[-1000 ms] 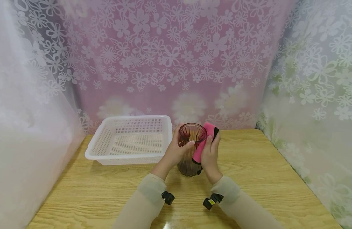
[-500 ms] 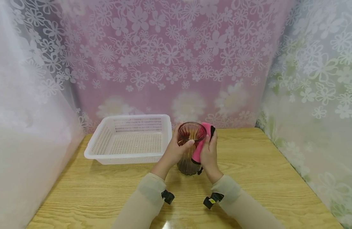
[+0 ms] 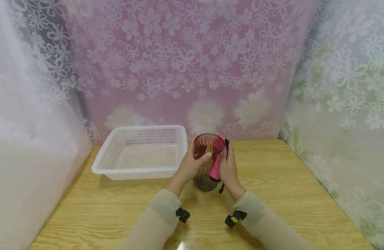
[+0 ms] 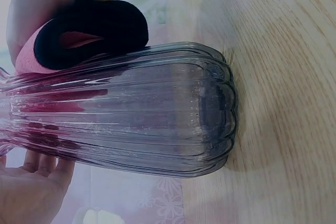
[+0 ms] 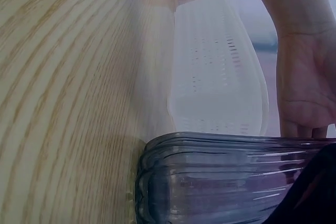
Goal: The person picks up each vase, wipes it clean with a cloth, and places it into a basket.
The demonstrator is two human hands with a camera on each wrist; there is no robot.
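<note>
The ribbed glass vase (image 3: 207,163) stands upright on the wooden surface (image 3: 273,194), just right of the empty white basket (image 3: 142,152). The left hand (image 3: 192,166) wraps its side, steadying it; the right hand (image 3: 228,169) presses a pink sponge (image 3: 216,166) against the outer wall. Judging by this, wiping is under way, with the vase not yet in the basket.

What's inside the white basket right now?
The white basket shows only its bare perforated floor; nothing lies in it. Its near wall hides a thin strip of the floor along the front.

Head view above; wrist views beside vase (image 3: 208,163)
</note>
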